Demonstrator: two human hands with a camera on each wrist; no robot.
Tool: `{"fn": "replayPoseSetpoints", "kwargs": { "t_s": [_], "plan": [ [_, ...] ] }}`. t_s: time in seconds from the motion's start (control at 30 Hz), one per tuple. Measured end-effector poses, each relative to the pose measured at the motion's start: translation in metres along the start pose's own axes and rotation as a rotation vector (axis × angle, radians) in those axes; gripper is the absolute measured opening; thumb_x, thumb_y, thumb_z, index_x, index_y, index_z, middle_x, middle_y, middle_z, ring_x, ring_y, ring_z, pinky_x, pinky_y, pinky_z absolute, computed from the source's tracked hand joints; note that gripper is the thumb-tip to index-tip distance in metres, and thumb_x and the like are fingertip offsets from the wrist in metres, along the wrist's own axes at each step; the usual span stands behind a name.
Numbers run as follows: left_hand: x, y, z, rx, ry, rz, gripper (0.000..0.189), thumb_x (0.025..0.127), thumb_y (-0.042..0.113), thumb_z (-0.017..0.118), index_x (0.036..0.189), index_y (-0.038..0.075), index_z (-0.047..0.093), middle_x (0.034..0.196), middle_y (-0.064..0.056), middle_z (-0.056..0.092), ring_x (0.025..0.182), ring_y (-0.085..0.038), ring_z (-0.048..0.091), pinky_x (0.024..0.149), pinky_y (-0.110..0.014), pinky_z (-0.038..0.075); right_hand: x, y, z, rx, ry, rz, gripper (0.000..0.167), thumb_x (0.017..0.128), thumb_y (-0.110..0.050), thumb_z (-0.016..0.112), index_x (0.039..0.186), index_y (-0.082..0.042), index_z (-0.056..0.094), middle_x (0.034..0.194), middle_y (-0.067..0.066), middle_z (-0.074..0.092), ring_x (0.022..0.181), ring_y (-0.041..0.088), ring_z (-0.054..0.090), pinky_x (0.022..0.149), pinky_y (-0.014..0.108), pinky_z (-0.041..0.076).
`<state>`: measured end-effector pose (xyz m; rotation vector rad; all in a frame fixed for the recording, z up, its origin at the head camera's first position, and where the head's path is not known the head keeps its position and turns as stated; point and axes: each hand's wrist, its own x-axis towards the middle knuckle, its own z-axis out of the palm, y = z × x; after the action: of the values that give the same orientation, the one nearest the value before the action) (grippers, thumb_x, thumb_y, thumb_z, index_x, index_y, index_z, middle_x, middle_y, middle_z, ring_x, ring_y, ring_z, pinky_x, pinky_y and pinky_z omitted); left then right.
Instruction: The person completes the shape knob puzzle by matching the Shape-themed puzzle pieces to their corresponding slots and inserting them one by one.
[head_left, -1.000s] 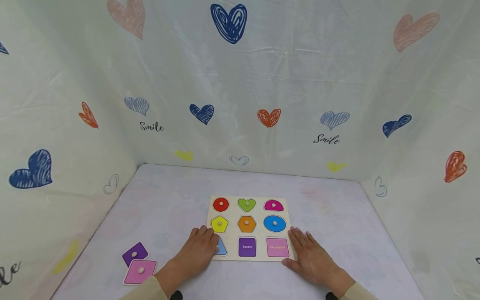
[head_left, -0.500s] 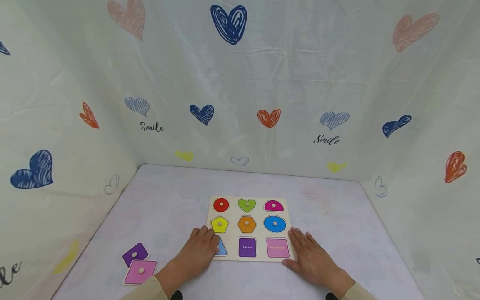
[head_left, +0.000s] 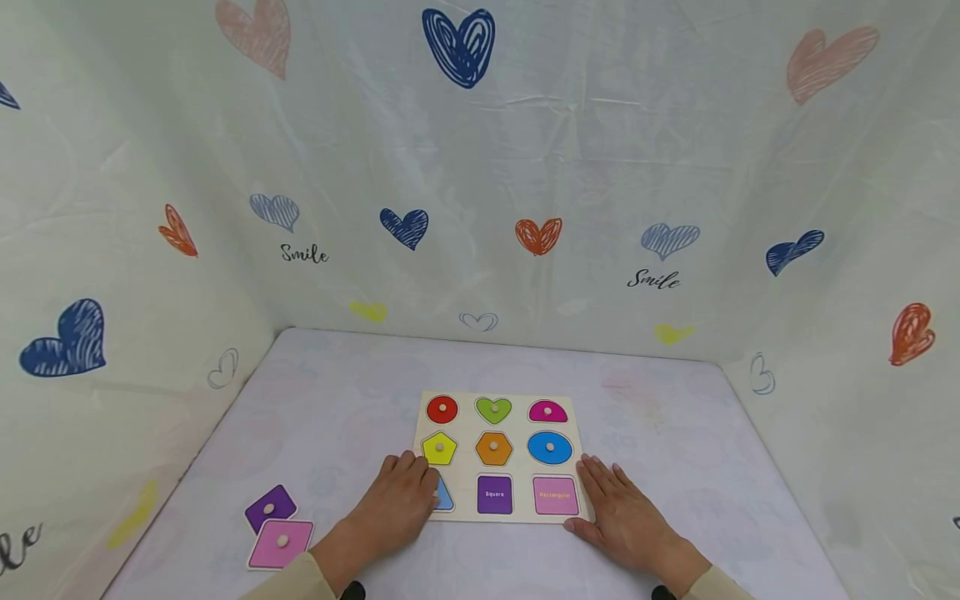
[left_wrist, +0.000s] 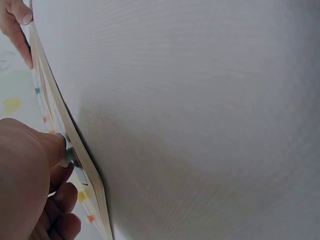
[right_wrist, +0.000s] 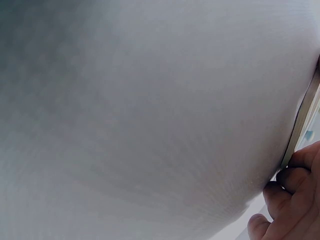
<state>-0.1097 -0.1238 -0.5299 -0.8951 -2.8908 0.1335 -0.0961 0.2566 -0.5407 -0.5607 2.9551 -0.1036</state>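
Note:
A pale wooden puzzle board [head_left: 521, 421] lies flat on the table. My left hand [head_left: 393, 502] is at its lower left corner, where thumb and forefinger pinch the knob [left_wrist: 70, 155] of the blue triangle piece [head_left: 445, 497]; the hand hides part of that piece. Along the board's right edge rests my right hand [head_left: 621, 518], fingers straight and thumb by the lower corner. The bottom row also shows a printed purple square recess [head_left: 495, 503] and a pink rectangle recess [head_left: 556, 505], both without pieces. Knobbed pieces, such as the orange hexagon [head_left: 493, 458], sit in the upper rows.
Left of my left hand, a purple square piece [head_left: 279, 500] and a pink rectangle piece [head_left: 262, 550] lie on the table [head_left: 352, 375], the pink one partly overlapping the purple. A white cloth [head_left: 480, 150] with printed hearts surrounds the table at the back and sides.

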Motion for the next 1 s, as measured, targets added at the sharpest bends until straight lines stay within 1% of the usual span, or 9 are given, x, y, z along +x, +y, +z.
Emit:
{"fn": "replayPoseSetpoints", "kwargs": {
  "t_s": [0.27, 0.43, 0.5, 0.63, 0.73, 0.87, 0.9, 1.0],
  "plan": [
    [-0.001, 0.000, -0.001, -0.012, -0.015, -0.015, 0.041, 0.099, 0.044, 0.073, 0.119, 0.010, 0.065, 0.097, -0.003, 0.057, 0.094, -0.021, 0.045, 0.090, -0.042, 0.047, -0.001, 0.000, 0.000, -0.004, 0.010, -0.008, 0.096, 0.098, -0.073, 0.051, 0.162, -0.002, 0.037, 0.169, 0.014, 0.037, 0.156, 0.033, 0.036, 0.128, 0.053, 0.026],
    [-0.002, -0.002, -0.002, -0.049, -0.015, -0.043, 0.040, 0.098, 0.045, 0.073, 0.119, 0.012, 0.064, 0.101, -0.003, 0.057, 0.097, -0.020, 0.046, 0.092, -0.042, 0.048, 0.000, 0.000, -0.001, -0.018, -0.004, -0.001, 0.097, 0.098, -0.074, 0.051, 0.162, -0.003, 0.037, 0.169, 0.013, 0.037, 0.156, 0.033, 0.036, 0.128, 0.053, 0.026],
    [-0.002, -0.004, -0.003, -0.068, -0.011, -0.055, 0.038, 0.098, 0.045, 0.073, 0.118, 0.013, 0.064, 0.100, -0.002, 0.056, 0.097, -0.019, 0.046, 0.093, -0.042, 0.047, 0.000, 0.000, -0.001, -0.017, -0.011, 0.006, 0.097, 0.098, -0.075, 0.050, 0.162, -0.004, 0.037, 0.170, 0.012, 0.036, 0.157, 0.033, 0.036, 0.128, 0.053, 0.026],
    [-0.005, -0.009, -0.005, -0.074, -0.003, -0.067, 0.037, 0.098, 0.045, 0.073, 0.115, 0.014, 0.064, 0.096, 0.000, 0.053, 0.097, -0.018, 0.045, 0.092, -0.042, 0.047, 0.000, 0.001, -0.002, -0.003, -0.020, 0.014, 0.098, 0.097, -0.075, 0.051, 0.162, -0.004, 0.037, 0.170, 0.012, 0.036, 0.157, 0.033, 0.035, 0.128, 0.053, 0.025],
    [-0.010, -0.017, -0.007, -0.066, 0.000, -0.082, 0.036, 0.097, 0.044, 0.075, 0.114, 0.014, 0.064, 0.095, 0.001, 0.053, 0.097, -0.018, 0.045, 0.092, -0.042, 0.047, 0.000, 0.001, -0.001, 0.005, -0.024, 0.016, 0.098, 0.097, -0.075, 0.051, 0.163, -0.004, 0.036, 0.170, 0.012, 0.035, 0.157, 0.032, 0.035, 0.128, 0.053, 0.025],
    [-0.019, -0.033, -0.014, -0.052, 0.010, -0.135, 0.034, 0.096, 0.039, 0.077, 0.113, 0.012, 0.064, 0.097, 0.000, 0.055, 0.098, -0.021, 0.047, 0.094, -0.044, 0.047, 0.000, 0.000, 0.000, 0.011, -0.032, 0.021, 0.098, 0.097, -0.076, 0.050, 0.163, -0.005, 0.035, 0.171, 0.011, 0.034, 0.158, 0.032, 0.033, 0.128, 0.053, 0.024],
    [-0.022, -0.038, -0.016, -0.046, 0.017, -0.152, 0.034, 0.096, 0.039, 0.077, 0.113, 0.013, 0.065, 0.098, 0.000, 0.056, 0.098, -0.021, 0.048, 0.095, -0.045, 0.047, 0.001, 0.000, 0.000, 0.013, -0.034, 0.022, 0.099, 0.097, -0.076, 0.050, 0.163, -0.005, 0.035, 0.171, 0.011, 0.034, 0.158, 0.032, 0.033, 0.129, 0.053, 0.024],
    [-0.031, -0.053, -0.022, -0.011, 0.055, -0.166, 0.031, 0.095, 0.035, 0.079, 0.108, 0.012, 0.064, 0.096, -0.001, 0.056, 0.096, -0.022, 0.049, 0.093, -0.047, 0.049, 0.001, 0.000, 0.000, 0.009, -0.040, 0.026, 0.099, 0.097, -0.076, 0.050, 0.164, -0.005, 0.034, 0.171, 0.010, 0.033, 0.158, 0.032, 0.032, 0.129, 0.053, 0.024]
  ]
}}
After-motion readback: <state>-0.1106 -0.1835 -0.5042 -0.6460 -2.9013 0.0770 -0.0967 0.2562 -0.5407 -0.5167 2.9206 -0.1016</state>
